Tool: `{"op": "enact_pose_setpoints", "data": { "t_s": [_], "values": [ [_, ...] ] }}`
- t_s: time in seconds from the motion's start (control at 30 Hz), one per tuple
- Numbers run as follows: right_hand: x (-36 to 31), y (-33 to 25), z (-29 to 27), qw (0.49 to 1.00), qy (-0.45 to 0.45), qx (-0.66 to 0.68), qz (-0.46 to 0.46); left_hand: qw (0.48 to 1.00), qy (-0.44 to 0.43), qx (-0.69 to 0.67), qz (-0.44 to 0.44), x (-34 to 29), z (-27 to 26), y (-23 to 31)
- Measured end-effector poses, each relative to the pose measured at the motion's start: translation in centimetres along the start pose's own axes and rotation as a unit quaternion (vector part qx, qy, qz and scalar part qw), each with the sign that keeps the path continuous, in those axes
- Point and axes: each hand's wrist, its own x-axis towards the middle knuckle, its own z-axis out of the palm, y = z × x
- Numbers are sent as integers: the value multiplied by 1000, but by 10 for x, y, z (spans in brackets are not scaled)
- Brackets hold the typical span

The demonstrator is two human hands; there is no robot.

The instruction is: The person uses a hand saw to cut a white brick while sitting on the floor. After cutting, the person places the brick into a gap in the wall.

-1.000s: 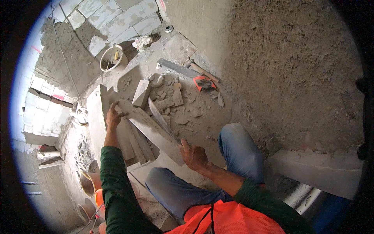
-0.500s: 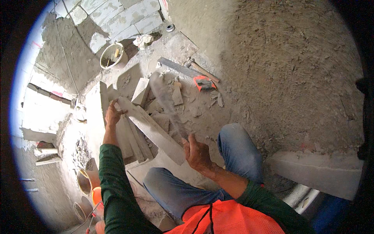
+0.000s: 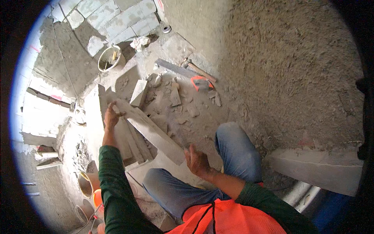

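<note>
A long pale block strip [image 3: 156, 134], apparently lightweight concrete, slants in front of my knees. At its far upper end, my left hand [image 3: 112, 116] is closed round the edge and steadies it. My right hand [image 3: 198, 162] is closed beside the strip's near end, over my lap. It grips a long thin tool, so smeared by motion that its kind and its far end cannot be made out. Other pale strips [image 3: 130, 142] lie side by side under my left hand, next to an upright slab [image 3: 95, 107].
Broken block pieces [image 3: 175, 93] and rubble cover the floor ahead. Beyond them lie a handsaw [image 3: 175, 67] with an orange handle and a hammer [image 3: 200, 70]. A bucket [image 3: 112, 58] stands at the far left. The rough wall [image 3: 288, 78] rises at right.
The blurred tool, which stretched up and away from my right hand, no longer shows there. My right hand has shifted slightly down. My left hand and the strip keep nearly the same place.
</note>
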Motion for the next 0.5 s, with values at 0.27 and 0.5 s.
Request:
{"op": "enact_pose_setpoints", "data": {
  "t_s": [0.27,0.5],
  "values": [
    [10,4,-33,988,-124,-27,89,998,-52,-15,-34,-7,-12,1],
    [43,-11,-121,989,-121,36,80,997,-43,-61,37,-9,-3,-20]
  ]
}}
